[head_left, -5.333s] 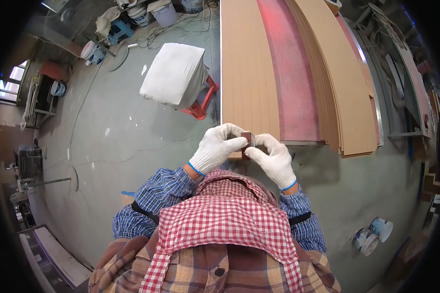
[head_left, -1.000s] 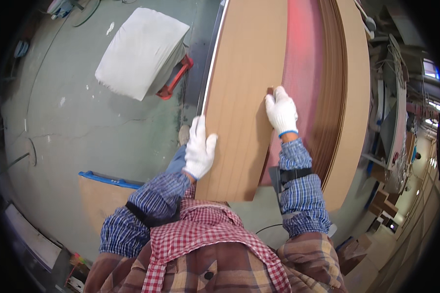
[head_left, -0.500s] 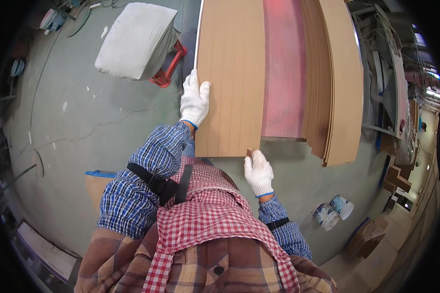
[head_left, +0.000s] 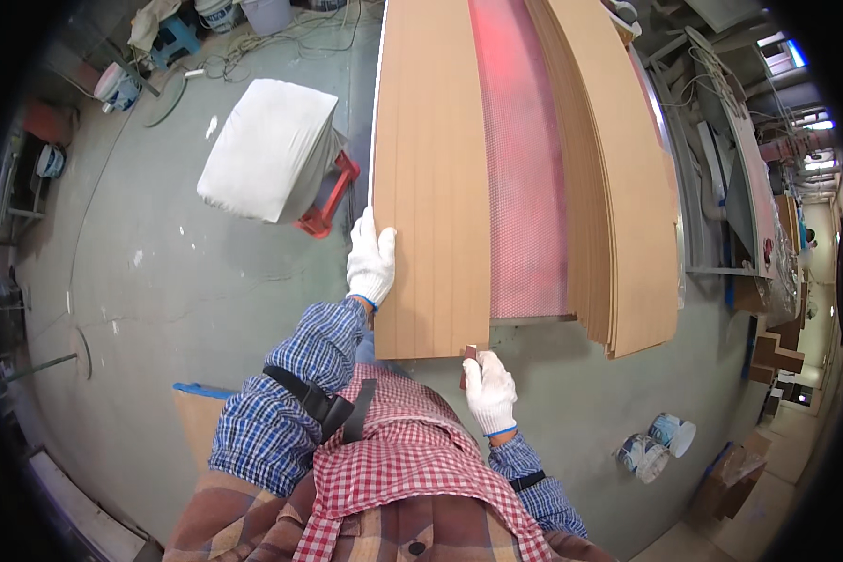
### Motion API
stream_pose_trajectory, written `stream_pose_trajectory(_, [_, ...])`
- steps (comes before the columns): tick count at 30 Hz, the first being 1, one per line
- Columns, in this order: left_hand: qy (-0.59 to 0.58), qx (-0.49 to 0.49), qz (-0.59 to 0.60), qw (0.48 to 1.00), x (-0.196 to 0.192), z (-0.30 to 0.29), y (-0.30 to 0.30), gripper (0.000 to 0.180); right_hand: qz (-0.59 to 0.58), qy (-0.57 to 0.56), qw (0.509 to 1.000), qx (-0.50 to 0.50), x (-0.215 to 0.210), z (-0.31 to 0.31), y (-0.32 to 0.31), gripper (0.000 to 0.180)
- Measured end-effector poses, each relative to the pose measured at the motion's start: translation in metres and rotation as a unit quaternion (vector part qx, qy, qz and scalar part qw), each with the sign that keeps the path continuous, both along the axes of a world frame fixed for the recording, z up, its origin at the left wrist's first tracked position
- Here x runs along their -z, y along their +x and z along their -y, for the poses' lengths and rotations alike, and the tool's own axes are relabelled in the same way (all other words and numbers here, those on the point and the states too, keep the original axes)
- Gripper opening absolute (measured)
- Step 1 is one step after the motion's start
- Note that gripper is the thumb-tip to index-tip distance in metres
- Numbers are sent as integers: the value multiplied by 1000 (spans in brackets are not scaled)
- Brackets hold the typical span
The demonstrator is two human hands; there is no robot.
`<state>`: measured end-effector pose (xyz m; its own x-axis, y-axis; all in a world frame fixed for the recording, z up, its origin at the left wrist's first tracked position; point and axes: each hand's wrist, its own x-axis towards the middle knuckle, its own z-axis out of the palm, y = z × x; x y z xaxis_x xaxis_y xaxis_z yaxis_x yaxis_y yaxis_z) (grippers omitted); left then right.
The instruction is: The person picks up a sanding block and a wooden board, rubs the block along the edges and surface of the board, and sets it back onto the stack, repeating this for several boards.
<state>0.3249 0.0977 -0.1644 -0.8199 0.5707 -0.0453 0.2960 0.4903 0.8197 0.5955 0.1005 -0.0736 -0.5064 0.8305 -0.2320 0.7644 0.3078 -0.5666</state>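
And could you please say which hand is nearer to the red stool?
Left. The left hand is right of the red stool, by the board; the right hand is farther, at the board's near right corner.

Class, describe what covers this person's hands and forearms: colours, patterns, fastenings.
The left hand and right hand wear white gloves edged blue at the wrists. Further up are blue-and-white checked sleeves, each with a black strap, the left with a loose end.

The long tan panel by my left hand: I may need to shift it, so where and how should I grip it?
Probably grip the panel by its near end, from where you are, holding both long edges: that end juts past the red mesh surface, likely leaving finger room underneath.
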Motion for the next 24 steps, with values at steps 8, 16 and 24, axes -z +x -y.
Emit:
stream_pose_trajectory(8, [34,14,-31,999,0,-3,-10,59,13,-23,999,22,-3,-1,-9,23])
stream_pose_trajectory(16, [13,2,14,1000,-3,-2,-9,58,52,-27,997,-52,11,6,-17,20])
stream_pose_trajectory(24, [5,-3,21,1000,-7,0,-7,59,91,66,990,-80,16,12,-23,13])
